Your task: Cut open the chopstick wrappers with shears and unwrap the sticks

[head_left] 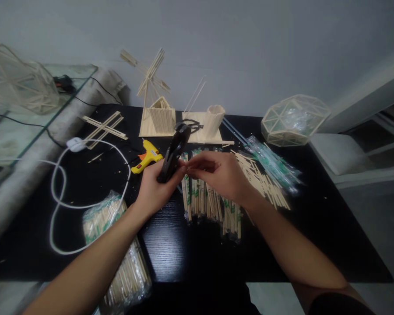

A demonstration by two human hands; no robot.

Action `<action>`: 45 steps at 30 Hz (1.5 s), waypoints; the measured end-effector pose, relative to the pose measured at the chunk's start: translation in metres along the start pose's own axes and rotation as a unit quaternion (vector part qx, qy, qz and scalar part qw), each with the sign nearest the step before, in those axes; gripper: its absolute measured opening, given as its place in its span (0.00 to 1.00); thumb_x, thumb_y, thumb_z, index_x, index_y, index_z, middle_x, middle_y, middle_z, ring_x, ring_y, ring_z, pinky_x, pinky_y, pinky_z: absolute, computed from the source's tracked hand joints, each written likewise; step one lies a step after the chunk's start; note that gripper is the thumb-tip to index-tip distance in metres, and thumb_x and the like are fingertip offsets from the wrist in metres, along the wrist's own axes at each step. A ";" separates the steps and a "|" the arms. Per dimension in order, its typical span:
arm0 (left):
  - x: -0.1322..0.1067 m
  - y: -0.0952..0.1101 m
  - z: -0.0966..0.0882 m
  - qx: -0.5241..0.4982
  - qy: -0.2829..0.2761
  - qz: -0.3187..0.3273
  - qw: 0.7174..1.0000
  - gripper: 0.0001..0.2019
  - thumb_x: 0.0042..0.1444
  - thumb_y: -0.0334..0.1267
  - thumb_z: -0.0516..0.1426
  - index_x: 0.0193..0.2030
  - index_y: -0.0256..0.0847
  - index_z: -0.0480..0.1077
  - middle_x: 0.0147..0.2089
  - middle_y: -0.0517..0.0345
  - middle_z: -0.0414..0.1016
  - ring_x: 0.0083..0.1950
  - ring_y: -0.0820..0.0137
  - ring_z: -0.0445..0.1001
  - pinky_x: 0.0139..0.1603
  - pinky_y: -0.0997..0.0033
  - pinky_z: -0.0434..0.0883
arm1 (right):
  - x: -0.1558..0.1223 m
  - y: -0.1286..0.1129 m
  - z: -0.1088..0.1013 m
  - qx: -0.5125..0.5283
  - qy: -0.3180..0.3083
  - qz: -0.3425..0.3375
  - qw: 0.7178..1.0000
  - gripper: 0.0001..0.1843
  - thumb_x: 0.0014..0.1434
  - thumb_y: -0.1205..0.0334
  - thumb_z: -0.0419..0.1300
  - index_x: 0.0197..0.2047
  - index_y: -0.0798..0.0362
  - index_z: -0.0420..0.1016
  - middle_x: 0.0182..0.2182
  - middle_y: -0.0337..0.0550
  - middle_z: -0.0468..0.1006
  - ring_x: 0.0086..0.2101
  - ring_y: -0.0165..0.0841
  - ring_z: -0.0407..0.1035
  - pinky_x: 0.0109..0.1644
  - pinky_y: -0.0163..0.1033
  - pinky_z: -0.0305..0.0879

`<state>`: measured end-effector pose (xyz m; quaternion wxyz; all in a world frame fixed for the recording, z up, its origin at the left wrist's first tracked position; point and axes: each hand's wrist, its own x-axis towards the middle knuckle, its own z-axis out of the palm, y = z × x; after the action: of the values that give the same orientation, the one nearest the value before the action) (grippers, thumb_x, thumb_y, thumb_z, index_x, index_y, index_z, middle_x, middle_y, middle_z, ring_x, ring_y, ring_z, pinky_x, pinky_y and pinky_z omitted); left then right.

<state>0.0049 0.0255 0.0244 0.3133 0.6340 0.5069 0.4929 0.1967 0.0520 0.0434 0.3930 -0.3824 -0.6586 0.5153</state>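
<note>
My left hand is wrapped round a black hand tool, perhaps cutters, held tilted above the black table. My right hand is closed in a pinch right at the tool's side, apparently on a thin wooden stick too small to make out clearly. Under both hands lie several packs of wrapped wooden sticks. A loose pile of bare sticks spreads to the right of my right hand.
A yellow glue gun with a white cable lies left of the tool. Stick models stand at the back: a windmill, a cup, a cross, a faceted dome. Bagged sticks lie near left.
</note>
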 end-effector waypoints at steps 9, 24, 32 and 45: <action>0.000 0.005 0.001 0.001 -0.006 -0.006 1.000 0.08 0.60 0.42 0.63 0.38 0.40 0.78 0.33 0.59 0.80 0.33 0.69 0.76 0.37 0.68 0.75 | 0.000 0.000 0.000 0.004 0.003 -0.002 1.000 0.11 0.57 0.53 0.74 0.39 0.49 0.83 0.35 0.41 0.86 0.39 0.38 0.82 0.50 0.48 0.81; -0.002 -0.003 -0.001 0.011 -0.024 0.018 0.999 0.09 0.64 0.43 0.61 0.41 0.41 0.78 0.35 0.59 0.80 0.35 0.69 0.76 0.39 0.70 0.74 | -0.002 -0.006 0.004 -0.029 0.018 -0.015 0.999 0.08 0.59 0.56 0.72 0.37 0.49 0.79 0.34 0.39 0.85 0.37 0.37 0.82 0.47 0.45 0.81; -0.002 0.000 -0.001 0.004 -0.011 0.002 1.000 0.09 0.63 0.43 0.62 0.40 0.41 0.78 0.34 0.58 0.80 0.35 0.68 0.77 0.39 0.69 0.75 | -0.002 -0.006 0.009 -0.008 0.036 -0.015 0.999 0.07 0.59 0.57 0.71 0.37 0.49 0.79 0.34 0.39 0.84 0.38 0.36 0.82 0.48 0.44 0.81; -0.003 0.007 -0.001 -0.019 0.022 -0.020 0.999 0.08 0.63 0.42 0.62 0.39 0.41 0.77 0.32 0.58 0.78 0.33 0.68 0.76 0.37 0.69 0.74 | -0.002 -0.009 0.017 0.094 0.067 0.019 0.993 0.09 0.54 0.58 0.75 0.35 0.49 0.80 0.33 0.38 0.84 0.37 0.35 0.82 0.47 0.43 0.83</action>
<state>0.0065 0.0205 0.0298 0.3241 0.6065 0.5168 0.5099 0.1811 0.0421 0.0493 0.4606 -0.3893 -0.5723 0.5556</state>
